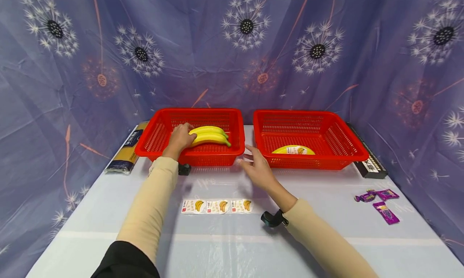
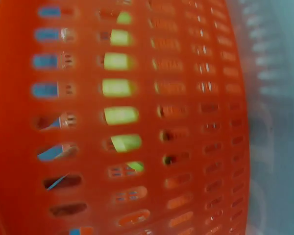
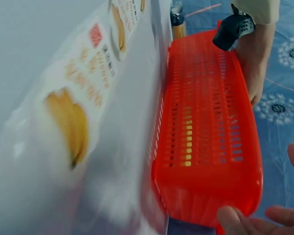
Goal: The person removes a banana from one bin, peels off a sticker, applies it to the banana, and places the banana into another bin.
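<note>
In the head view, two yellow bananas lie side by side in the left red basket. My left hand reaches over that basket's front rim and grips the left end of a banana, thumb toward me. Most of its fingers are hidden. Through the basket's slots, the left wrist view shows a banana in blurred yellow-green patches. My right hand is above the table by the left basket's front right corner, fingers spread and holding nothing. A banana with a label stuck on it lies in the right red basket.
Three banana-picture labels lie in a row on the white table. Purple-wrapped candies are at the right. A brown and blue package stands left of the baskets, a black box right of them. A patterned curtain hangs behind.
</note>
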The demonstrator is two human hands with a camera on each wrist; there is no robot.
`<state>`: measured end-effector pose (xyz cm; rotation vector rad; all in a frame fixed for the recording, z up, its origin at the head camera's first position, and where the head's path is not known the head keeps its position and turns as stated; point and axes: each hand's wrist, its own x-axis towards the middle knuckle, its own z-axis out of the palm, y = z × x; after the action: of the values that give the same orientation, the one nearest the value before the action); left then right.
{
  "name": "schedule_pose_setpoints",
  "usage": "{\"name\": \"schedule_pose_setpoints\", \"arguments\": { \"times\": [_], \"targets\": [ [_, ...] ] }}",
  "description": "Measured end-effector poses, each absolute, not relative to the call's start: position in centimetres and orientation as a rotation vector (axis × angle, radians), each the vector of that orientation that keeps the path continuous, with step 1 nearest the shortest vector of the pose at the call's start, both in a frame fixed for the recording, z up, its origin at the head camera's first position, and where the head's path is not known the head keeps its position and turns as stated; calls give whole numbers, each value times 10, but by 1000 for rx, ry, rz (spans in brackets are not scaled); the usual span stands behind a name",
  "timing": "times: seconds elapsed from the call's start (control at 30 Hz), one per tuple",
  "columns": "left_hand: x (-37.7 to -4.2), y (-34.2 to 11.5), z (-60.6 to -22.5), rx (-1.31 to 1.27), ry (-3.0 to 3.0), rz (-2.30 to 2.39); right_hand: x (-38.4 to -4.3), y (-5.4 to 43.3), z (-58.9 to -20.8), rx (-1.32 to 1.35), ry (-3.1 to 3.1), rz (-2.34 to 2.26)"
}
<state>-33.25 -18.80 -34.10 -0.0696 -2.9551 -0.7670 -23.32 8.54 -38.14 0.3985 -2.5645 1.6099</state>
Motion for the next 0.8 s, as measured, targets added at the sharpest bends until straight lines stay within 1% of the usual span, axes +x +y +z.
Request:
{"name": "schedule_pose_setpoints", "arguments": {
  "times": [0.1, 0.23, 0.33, 0.47, 0.63, 0.8],
  "targets": [
    [-336, -192, -343, -76, -3005, -725, -242, 72, -381, 407, -2550, 1566],
    [-340, -190, -344, -85, -3072, -700, -254, 61, -383, 387, -2547, 1378],
    [-342, -189, -343, -86, -3105, -690, -262, 57, -384, 344, -2550, 1274],
    [-343, -189, -342, -88, -3136, -678, -270, 55, -386, 310, -2556, 1255],
    [-344, -189, -343, -94, -3189, -621, -272, 57, -390, 331, -2569, 1237],
    [-345, -190, -345, -93, -3221, -613, -266, 58, -392, 372, -2538, 1253]
  ]
}}
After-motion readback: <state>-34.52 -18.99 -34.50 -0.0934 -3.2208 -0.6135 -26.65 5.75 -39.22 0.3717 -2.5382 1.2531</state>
